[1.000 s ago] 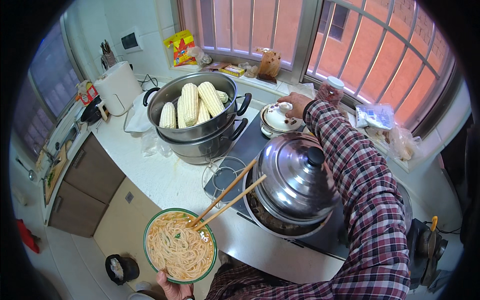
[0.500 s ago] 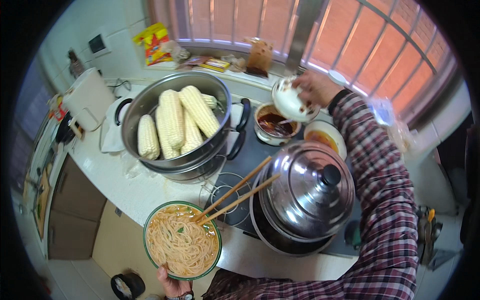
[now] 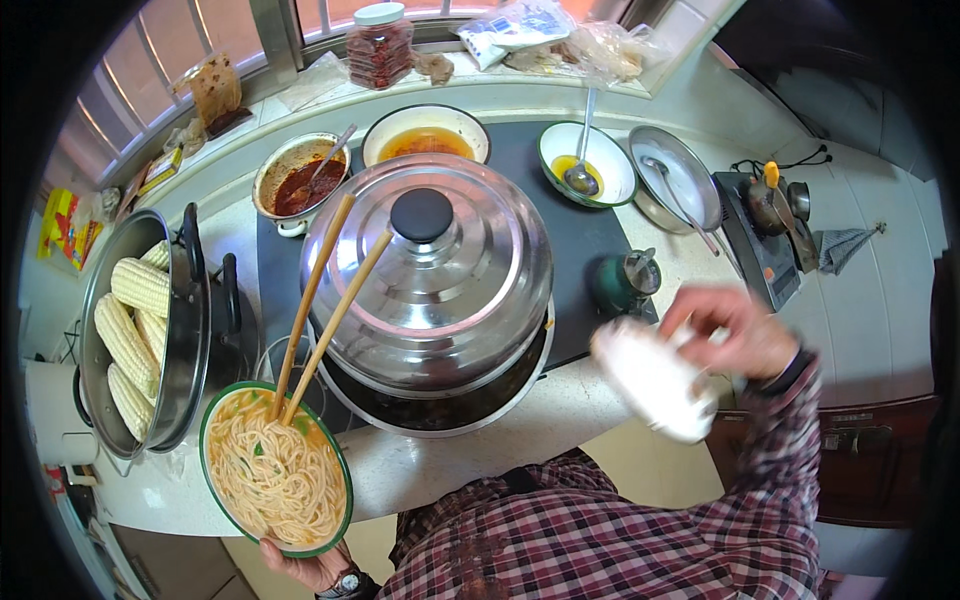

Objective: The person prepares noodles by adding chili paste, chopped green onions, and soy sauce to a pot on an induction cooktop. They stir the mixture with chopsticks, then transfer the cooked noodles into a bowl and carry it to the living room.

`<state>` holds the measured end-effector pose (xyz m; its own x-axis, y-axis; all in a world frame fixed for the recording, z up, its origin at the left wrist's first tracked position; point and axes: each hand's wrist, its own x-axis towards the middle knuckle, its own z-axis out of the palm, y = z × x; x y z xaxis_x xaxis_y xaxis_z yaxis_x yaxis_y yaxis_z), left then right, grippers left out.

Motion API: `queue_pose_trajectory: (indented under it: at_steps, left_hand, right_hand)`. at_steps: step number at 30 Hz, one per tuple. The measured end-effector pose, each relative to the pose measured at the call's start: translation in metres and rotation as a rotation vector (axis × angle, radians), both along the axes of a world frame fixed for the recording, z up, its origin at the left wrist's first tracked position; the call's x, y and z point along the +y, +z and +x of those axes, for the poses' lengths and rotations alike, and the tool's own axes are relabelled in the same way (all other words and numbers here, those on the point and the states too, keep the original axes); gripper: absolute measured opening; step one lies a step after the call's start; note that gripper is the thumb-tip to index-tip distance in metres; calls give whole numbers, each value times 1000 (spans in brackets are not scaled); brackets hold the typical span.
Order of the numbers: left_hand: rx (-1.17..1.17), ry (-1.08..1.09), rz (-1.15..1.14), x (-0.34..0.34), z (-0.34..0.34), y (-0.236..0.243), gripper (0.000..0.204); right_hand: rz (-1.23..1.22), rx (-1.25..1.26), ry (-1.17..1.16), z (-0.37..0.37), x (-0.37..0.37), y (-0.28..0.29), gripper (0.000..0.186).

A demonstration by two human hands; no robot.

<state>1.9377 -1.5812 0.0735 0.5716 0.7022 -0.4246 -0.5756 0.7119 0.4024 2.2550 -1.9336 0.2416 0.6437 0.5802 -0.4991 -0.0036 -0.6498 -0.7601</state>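
My left hand (image 3: 305,567) is closed around the lower edge of a green-rimmed bowl (image 3: 347,492) of noodles in broth, held near the counter's front edge. A pair of wooden chopsticks (image 3: 333,318) stands in the noodles and leans toward the large pot. At the right, my right hand (image 3: 728,328) grips a white lid (image 3: 655,382) from its upper side, blurred by motion. The lid is in the air in front of the counter. Uncovered at the back left stands a small white pot (image 3: 290,228) of dark red chili sauce with a spoon in it.
A large steel pot with a domed lid (image 3: 470,270) fills the middle. Left of it, a steamer pot (image 3: 185,370) holds several corn cobs (image 3: 127,345). Behind are a bowl of orange liquid (image 3: 478,118), a bowl with a ladle (image 3: 622,170), a steel basin (image 3: 700,190) and a green jar (image 3: 610,285).
My right hand has carried the lid from beside the sauce pot to the right and toward me. The view has turned right; my left hand still holds the noodle bowl.
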Motion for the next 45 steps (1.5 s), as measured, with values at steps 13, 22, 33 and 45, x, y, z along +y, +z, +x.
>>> queue_pose_trajectory:
  at_steps: [13,22,33,45]
  left_hand:
    - [26,-57,-34,-12,1,1,69]
    - [6,6,67,-22,5,4,70]
    - [92,22,114,-23,5,16,76]
    - [158,-50,107,-13,11,27,78]
  right_hand:
    - [-340,-684,204,-50,26,-132,32]
    - [-175,-543,216,33,83,-14,22]
    - [-239,-770,574,211,321,-132,50]
    - [-179,-606,512,209,358,-149,20]
